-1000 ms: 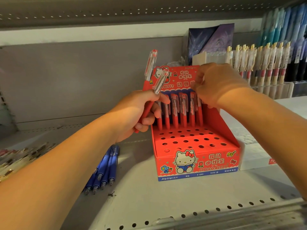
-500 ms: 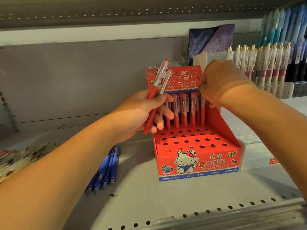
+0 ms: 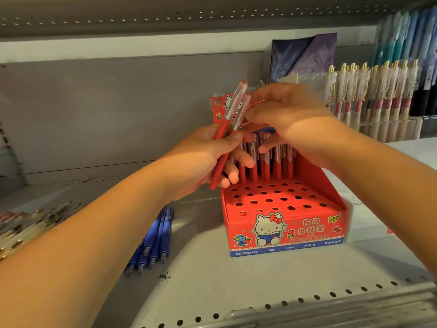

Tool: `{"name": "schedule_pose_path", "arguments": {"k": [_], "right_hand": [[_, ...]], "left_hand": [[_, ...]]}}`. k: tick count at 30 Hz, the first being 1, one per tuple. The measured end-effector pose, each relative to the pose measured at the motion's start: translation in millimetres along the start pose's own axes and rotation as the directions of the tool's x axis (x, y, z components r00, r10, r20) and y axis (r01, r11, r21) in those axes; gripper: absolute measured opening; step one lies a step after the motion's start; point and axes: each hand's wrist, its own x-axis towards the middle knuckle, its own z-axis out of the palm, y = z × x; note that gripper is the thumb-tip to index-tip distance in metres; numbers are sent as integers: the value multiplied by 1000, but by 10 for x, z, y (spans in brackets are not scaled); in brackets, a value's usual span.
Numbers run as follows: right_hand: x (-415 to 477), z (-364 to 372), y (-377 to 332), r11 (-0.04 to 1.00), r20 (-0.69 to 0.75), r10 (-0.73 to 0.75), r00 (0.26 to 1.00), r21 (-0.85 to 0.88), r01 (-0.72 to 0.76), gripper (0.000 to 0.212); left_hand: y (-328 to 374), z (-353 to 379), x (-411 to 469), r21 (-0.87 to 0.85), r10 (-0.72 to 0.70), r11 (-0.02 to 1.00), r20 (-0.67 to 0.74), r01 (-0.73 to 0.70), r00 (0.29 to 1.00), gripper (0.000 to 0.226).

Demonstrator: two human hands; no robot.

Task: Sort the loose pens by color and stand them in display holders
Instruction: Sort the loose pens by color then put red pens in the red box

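The shelf (image 3: 236, 287) is a pale metal deck with a row of round perforations along its front lip. A grey back panel rises behind it.

The display holder (image 3: 286, 223) is a red cardboard box with a stepped top face punched with round holes. It stands right of centre on the shelf. Its front panel carries a cartoon cat print and a blue strip along the bottom edge. The front rows of holes are vacant. A row of red pens (image 3: 267, 162) stands upright in the rear holes, each with a matte red barrel and a clear upper section.

A clear holder (image 3: 390, 129) at the right rear contains pens with gold clips, standing upright.

The left hand (image 3: 212, 159) is clamped on two red pens (image 3: 233, 119), tilted with the clear ends up and to the right. These pens sit above the rear left corner of the display holder.

The right hand (image 3: 290, 119) is above the rear row. Its fingers (image 3: 257, 117) are partly spread and touch the clear ends of the two held pens. It partly hides the header card and the tops of the standing pens.

Four blue pens (image 3: 153, 240) lie side by side on the shelf, left of the display holder. Loose pale pens (image 3: 28, 223) lie at the far left edge, blurred.
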Motion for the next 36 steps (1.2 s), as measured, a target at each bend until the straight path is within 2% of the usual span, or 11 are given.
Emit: {"name": "schedule_pose_path", "arguments": {"k": [5,8,14,17,20,24,28,31,36], "right_hand": [[-1,41,55,989,-4,10,1000,149,-10,31],[16,44,62,981,-1,-17,1000,195,17,30],[74,27,88,951,-79,19,997,310,7,20],[115,43,147,959,-110,31,993,282,1,7],[134,74,226,971,-134,15,991,239,18,20],[117,102,322,991,-133,-67,989,103,81,35],[136,105,350,995,-136,-73,988,56,81,38],[137,118,363,995,-121,-86,989,32,90,38],[138,138,407,988,-121,-127,984,-100,116,41]], "left_hand": [[28,1,-23,-11,-14,1000,29,14,1000,22],[42,13,-21,-49,-35,998,38,37,999,25],[19,16,32,-22,25,999,-139,-28,990,26],[21,0,50,32,57,998,-259,-50,964,25],[32,-14,48,-3,42,999,-304,-45,952,23],[96,-16,41,-190,-58,982,-274,5,960,36],[122,-35,48,-314,-82,949,-323,-25,943,24],[113,-39,67,-274,-49,959,-393,-66,918,26],[92,-11,79,-73,66,992,-411,-105,909,21]]}}
